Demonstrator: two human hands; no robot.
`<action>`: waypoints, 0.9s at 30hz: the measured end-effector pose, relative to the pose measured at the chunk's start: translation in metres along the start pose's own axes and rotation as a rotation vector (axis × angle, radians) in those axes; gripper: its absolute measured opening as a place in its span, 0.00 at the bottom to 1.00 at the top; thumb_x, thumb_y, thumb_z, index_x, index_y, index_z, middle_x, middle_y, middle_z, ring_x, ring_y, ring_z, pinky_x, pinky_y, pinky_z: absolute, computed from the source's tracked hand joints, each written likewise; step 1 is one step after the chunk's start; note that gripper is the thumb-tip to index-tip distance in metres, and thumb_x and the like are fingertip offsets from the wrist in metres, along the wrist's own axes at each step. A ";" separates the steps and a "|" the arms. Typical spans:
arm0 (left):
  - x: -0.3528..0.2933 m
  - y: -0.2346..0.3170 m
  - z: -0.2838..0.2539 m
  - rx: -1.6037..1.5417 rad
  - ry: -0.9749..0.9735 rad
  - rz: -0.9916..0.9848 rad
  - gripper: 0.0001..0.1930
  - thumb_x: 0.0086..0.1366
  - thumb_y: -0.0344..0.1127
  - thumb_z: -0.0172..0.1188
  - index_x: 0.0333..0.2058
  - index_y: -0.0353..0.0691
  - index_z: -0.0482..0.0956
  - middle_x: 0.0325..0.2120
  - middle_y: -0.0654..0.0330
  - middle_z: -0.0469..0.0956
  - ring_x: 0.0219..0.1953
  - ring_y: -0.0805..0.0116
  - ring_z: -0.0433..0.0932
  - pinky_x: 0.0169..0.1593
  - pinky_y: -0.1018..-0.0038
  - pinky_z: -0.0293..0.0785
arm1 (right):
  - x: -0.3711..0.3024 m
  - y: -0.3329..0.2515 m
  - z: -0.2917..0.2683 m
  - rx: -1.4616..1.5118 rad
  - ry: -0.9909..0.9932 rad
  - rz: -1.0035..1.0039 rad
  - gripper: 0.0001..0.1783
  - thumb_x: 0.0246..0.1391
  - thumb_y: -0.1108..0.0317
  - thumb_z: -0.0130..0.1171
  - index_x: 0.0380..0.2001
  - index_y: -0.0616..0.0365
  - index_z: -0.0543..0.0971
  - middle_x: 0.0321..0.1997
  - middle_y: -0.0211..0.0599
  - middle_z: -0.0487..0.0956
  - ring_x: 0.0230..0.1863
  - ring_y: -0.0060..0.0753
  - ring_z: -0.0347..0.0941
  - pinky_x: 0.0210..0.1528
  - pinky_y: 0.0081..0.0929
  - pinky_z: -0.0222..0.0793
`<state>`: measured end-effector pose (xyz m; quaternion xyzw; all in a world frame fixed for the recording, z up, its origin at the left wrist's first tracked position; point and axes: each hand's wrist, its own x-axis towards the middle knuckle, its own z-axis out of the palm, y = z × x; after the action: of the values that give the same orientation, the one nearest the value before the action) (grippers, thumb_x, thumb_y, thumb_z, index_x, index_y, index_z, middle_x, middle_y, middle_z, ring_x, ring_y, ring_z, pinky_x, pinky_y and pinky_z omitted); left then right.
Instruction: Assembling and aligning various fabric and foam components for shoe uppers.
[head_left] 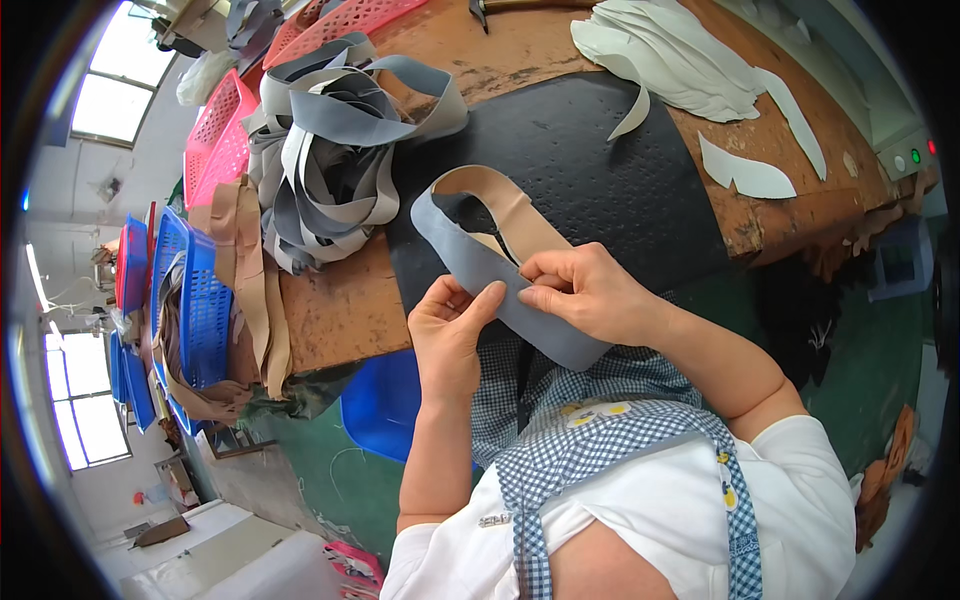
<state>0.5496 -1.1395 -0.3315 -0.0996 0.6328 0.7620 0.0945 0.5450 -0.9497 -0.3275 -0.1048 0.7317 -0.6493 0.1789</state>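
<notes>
A looped strip of material [462, 240], blue-grey on one face and tan on the other, is held between my two hands over the near edge of the black mat [640, 190]. My left hand [450, 325] grips its near side, thumb on the blue-grey face and fingers behind. Close beside it, my right hand [590, 295] pinches the same strip, thumb and forefinger at its upper edge. The far end of the loop stands open above the mat. One end hangs down toward my checked apron [620, 440]. A tangled pile of similar grey strips [340, 150] lies to the left.
White cut pieces [680, 60] lie fanned at the far right of the wooden table [340, 310]. Tan strips [255, 290] drape over its left edge. Pink baskets [222, 135] and a blue basket [190, 300] stand left. A hammer [490, 8] rests at the back.
</notes>
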 end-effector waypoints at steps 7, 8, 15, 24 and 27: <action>0.029 0.036 0.015 0.024 0.042 0.358 0.19 0.60 0.21 0.62 0.50 0.36 0.71 0.39 0.63 0.77 0.36 0.79 0.74 0.38 0.85 0.70 | 0.004 -0.009 0.006 -0.073 0.142 -0.141 0.10 0.60 0.69 0.58 0.40 0.66 0.78 0.27 0.35 0.82 0.28 0.19 0.76 0.33 0.21 0.72; 0.037 0.052 0.018 0.058 0.024 0.564 0.19 0.61 0.20 0.61 0.51 0.36 0.72 0.41 0.64 0.76 0.37 0.80 0.73 0.41 0.84 0.70 | 0.004 -0.014 0.006 -0.198 0.219 -0.240 0.10 0.60 0.69 0.58 0.40 0.66 0.78 0.27 0.37 0.82 0.29 0.23 0.78 0.33 0.22 0.73; 0.037 0.093 0.056 1.202 -0.389 1.517 0.15 0.48 0.28 0.60 0.38 0.37 0.77 0.32 0.60 0.74 0.34 0.63 0.75 0.33 0.73 0.74 | -0.012 -0.046 -0.023 -0.589 0.656 -1.046 0.09 0.51 0.83 0.53 0.37 0.66 0.76 0.34 0.49 0.79 0.31 0.42 0.79 0.34 0.31 0.75; -0.024 -0.040 0.020 1.575 -0.475 1.222 0.19 0.51 0.28 0.56 0.43 0.25 0.79 0.43 0.47 0.76 0.45 0.56 0.75 0.48 0.67 0.74 | -0.026 0.041 -0.022 -0.751 0.420 -0.565 0.08 0.45 0.81 0.57 0.33 0.64 0.77 0.35 0.41 0.79 0.37 0.43 0.76 0.37 0.34 0.73; -0.030 -0.059 0.019 1.453 -0.210 1.158 0.18 0.50 0.28 0.58 0.42 0.29 0.80 0.41 0.49 0.78 0.39 0.57 0.77 0.42 0.67 0.77 | -0.037 0.031 -0.012 -0.927 0.599 -0.817 0.10 0.42 0.78 0.59 0.32 0.63 0.77 0.38 0.39 0.80 0.38 0.41 0.75 0.44 0.39 0.73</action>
<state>0.5937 -1.1101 -0.3761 0.3843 0.8932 0.1132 -0.2041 0.5760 -0.9203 -0.3523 -0.2538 0.8538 -0.2856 -0.3537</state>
